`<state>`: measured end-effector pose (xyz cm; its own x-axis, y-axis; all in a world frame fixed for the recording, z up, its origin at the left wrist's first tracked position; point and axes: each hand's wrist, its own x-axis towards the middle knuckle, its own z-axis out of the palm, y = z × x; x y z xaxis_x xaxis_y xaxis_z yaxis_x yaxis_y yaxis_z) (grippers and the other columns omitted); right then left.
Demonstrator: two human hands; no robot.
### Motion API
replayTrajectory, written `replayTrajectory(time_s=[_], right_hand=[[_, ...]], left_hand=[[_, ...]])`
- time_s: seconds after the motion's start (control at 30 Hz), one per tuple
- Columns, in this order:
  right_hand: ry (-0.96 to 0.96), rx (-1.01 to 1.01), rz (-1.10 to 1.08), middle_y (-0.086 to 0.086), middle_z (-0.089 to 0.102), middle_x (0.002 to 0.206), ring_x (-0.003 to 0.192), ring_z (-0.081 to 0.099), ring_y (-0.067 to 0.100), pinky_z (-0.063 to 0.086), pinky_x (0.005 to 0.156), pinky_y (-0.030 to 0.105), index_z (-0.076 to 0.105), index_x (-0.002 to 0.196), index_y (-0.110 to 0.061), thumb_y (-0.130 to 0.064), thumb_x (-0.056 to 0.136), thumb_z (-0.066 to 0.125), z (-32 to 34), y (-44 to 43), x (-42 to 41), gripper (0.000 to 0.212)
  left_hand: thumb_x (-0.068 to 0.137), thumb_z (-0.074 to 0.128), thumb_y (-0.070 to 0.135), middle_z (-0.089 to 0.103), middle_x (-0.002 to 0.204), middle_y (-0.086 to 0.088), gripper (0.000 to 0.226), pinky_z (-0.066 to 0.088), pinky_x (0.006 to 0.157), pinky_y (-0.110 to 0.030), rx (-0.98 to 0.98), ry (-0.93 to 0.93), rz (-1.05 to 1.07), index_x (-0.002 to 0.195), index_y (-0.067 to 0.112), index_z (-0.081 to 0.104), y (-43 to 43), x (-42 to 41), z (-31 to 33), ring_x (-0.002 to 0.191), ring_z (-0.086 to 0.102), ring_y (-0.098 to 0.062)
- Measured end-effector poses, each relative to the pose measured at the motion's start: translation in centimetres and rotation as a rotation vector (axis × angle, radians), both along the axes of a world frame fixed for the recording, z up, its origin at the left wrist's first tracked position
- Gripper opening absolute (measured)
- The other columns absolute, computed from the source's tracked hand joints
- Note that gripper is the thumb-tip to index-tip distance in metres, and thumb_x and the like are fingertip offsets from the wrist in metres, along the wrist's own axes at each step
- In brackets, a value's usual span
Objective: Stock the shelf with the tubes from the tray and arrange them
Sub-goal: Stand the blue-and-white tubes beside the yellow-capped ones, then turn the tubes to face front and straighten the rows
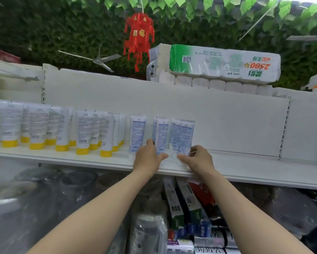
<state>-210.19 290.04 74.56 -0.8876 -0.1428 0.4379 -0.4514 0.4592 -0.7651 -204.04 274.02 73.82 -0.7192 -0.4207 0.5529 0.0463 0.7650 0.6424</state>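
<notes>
tubes [161, 136] upright on shelf [245, 169]; paper rolls [218, 70] above, behind.

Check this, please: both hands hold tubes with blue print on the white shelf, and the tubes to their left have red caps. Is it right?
Not quite: the head view shows yellow caps, not red. Both the left hand and the right hand do hold blue-print tubes on the white shelf.

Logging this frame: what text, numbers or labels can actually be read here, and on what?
"2500": red, upside down, on the toilet-paper pack; its green Chinese characters are unclear.
On the red lantern: gold characters, blurred.
On the blue-print tubes and yellow-capped tubes: print and barcodes too small to read.
On the boxes under the shelf: blurred.
</notes>
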Motion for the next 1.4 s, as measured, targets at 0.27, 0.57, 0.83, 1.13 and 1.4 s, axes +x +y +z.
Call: replayTrajectory(time_s=[0.27,0.57,0.83,1.13,1.4], right_hand=[[-0.033,0.009,-0.042,0.010,0.055,0.134,0.118,0.055,0.024,0.042,0.095,0.034,0.043,0.137,-0.013,-0.043,0.076,0.081,1.2,1.8,3.4,0.078],[0.226,0.171,-0.137,0.010,0.055,0.129,0.113,0.055,0.029,0.050,0.093,0.045,0.048,0.132,-0.017,-0.036,0.080,0.079,5.7,-1.2,10.6,0.064],[0.342,0.547,-0.082,0.012,0.056,0.124,0.115,0.053,0.029,0.050,0.087,0.040,0.051,0.128,-0.028,-0.038,0.077,0.079,9.0,-10.7,17.6,0.060],[0.451,0.683,-0.006,0.010,0.054,0.120,0.114,0.052,0.028,0.046,0.086,0.038,0.054,0.124,-0.030,-0.037,0.075,0.082,11.4,-20.3,23.8,0.057],[0.490,0.755,0.066,0.009,0.053,0.120,0.110,0.053,0.027,0.038,0.081,0.031,0.053,0.125,-0.029,-0.034,0.076,0.082,13.1,-25.8,25.2,0.057]], left_hand=[[0.080,0.076,0.044,0.060,0.128,-0.009,0.068,0.049,0.093,-0.039,0.002,0.028,-0.007,0.130,0.013,0.043,-0.7,4.2,-0.1,0.115,0.058,-0.028],[0.077,0.077,0.046,0.060,0.125,-0.008,0.062,0.043,0.081,-0.035,-0.147,-0.015,0.095,0.124,0.015,0.052,-9.6,12.0,5.6,0.111,0.057,-0.028],[0.075,0.081,0.041,0.057,0.125,-0.010,0.060,0.042,0.080,-0.034,-0.182,-0.061,0.099,0.123,0.016,0.055,-19.0,19.9,8.8,0.110,0.055,-0.029],[0.076,0.082,0.033,0.055,0.128,-0.009,0.056,0.043,0.087,-0.033,-0.292,-0.090,0.058,0.124,0.019,0.056,-25.9,26.8,10.8,0.115,0.051,-0.027],[0.078,0.081,0.032,0.055,0.128,-0.006,0.056,0.042,0.086,-0.031,-0.292,-0.090,0.055,0.126,0.020,0.056,-30.2,29.0,12.9,0.116,0.050,-0.026]])
